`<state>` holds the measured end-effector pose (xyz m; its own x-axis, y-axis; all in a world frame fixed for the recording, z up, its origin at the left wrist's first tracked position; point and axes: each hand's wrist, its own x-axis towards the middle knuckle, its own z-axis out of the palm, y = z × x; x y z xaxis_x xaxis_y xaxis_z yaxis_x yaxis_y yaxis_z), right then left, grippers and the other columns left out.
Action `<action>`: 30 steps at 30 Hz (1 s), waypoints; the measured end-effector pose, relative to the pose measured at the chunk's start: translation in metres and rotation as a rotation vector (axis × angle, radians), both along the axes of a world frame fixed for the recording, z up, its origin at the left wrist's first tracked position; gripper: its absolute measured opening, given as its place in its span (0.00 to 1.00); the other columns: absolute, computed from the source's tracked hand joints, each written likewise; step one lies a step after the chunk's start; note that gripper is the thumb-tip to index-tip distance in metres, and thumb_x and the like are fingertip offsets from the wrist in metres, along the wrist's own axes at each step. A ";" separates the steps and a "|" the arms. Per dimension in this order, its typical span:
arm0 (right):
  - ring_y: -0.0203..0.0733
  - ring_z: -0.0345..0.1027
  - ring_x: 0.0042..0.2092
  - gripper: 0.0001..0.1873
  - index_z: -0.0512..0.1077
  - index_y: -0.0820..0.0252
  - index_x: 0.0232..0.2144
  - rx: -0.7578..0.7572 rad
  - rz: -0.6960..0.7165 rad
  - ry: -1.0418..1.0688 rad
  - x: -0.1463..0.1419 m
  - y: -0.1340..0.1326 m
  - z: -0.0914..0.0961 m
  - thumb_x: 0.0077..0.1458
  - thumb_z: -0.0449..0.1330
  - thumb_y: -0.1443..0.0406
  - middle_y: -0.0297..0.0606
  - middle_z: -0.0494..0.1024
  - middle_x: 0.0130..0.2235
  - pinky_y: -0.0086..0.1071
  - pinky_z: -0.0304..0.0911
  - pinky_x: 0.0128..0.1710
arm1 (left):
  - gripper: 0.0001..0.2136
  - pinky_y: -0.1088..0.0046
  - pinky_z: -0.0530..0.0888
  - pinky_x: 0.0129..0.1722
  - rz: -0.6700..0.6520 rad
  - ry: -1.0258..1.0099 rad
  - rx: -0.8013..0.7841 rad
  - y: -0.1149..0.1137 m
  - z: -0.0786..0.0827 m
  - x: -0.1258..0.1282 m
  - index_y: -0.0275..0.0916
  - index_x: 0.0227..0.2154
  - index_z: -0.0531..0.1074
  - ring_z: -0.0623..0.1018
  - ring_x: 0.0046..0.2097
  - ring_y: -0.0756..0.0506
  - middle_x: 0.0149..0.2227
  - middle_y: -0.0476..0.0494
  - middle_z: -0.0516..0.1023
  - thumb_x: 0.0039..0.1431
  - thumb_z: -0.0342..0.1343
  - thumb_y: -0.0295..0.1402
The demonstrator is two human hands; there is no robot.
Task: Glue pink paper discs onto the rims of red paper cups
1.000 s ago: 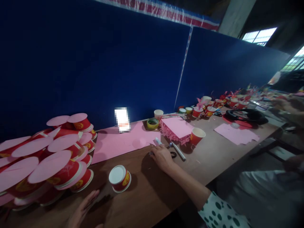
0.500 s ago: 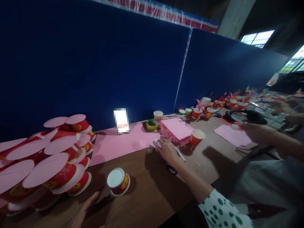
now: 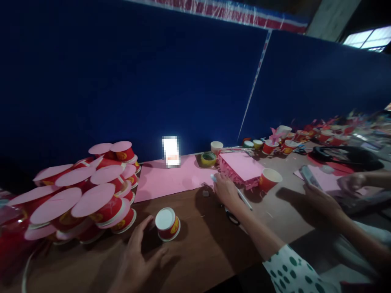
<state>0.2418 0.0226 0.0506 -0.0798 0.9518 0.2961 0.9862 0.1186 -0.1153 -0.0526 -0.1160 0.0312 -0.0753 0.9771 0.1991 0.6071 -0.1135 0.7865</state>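
My left hand (image 3: 134, 260) lies low on the brown table (image 3: 195, 248) with its fingers spread, holding nothing. Its fingertips are just left of an upside-down red paper cup (image 3: 167, 224). My right hand (image 3: 225, 189), on an arm with a dotted sleeve, is stretched out to the edge of a pink paper sheet (image 3: 171, 179). Its fingers curl round a thin white pen (image 3: 244, 198). Black scissors (image 3: 232, 216) lie beside my forearm. A block of fringed pink paper (image 3: 240, 165) and an upright red cup (image 3: 269, 179) stand just beyond that hand.
A heap of red cups with pink paper discs (image 3: 82, 195) fills the left. A tape roll (image 3: 208, 158) and more cups line the blue partition (image 3: 152, 81). Another person's hand (image 3: 322, 201) at the right holds a flat device (image 3: 308, 176).
My left hand has slid forward toward the upside-down cup. My right hand moved from the scissors onto the pen. The view swung left, and another person's arm came in at the right.
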 end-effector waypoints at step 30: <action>0.30 0.55 0.23 0.15 0.73 0.59 0.36 -0.187 0.293 1.684 -0.080 -0.019 -0.033 0.48 0.64 0.56 0.28 0.65 0.23 0.24 0.53 0.21 | 0.29 0.60 0.65 0.55 -0.219 0.003 0.154 0.078 -0.017 0.027 0.37 0.56 0.55 0.69 0.55 0.40 0.54 0.36 0.68 0.52 0.55 0.33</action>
<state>0.1623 0.0034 0.0180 0.0144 0.9920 0.1251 -0.2762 0.1242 -0.9530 -0.0252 -0.0379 0.0138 0.1355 0.9283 0.3462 0.5575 -0.3603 0.7479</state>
